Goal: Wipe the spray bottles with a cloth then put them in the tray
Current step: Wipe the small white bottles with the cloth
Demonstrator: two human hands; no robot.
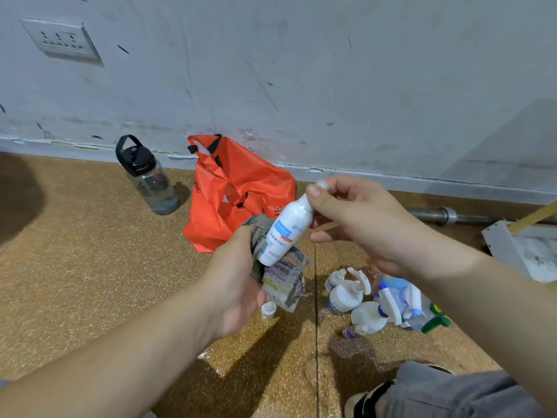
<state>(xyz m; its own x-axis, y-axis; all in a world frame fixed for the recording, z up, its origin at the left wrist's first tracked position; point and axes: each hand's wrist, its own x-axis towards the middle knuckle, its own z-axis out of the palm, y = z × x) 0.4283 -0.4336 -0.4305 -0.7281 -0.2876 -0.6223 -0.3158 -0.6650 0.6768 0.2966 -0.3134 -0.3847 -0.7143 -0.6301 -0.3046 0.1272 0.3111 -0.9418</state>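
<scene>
White plastic spray bottle (286,233) with a blue label sits mid-frame, tilted. The right hand (361,224) pinches its neck, and its base rests in the grey striped cloth (283,276) gripped by the left hand (238,282). Wiping seems underway; next it likely needs turning. Speckled brown floor (90,267) lies below, a scuffed grey wall (301,70) behind.

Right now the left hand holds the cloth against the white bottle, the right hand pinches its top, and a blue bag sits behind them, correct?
One slip: the head view shows the bag is orange, not blue. The left hand does hold the cloth against the white bottle, and the right hand pinches its top.
</scene>
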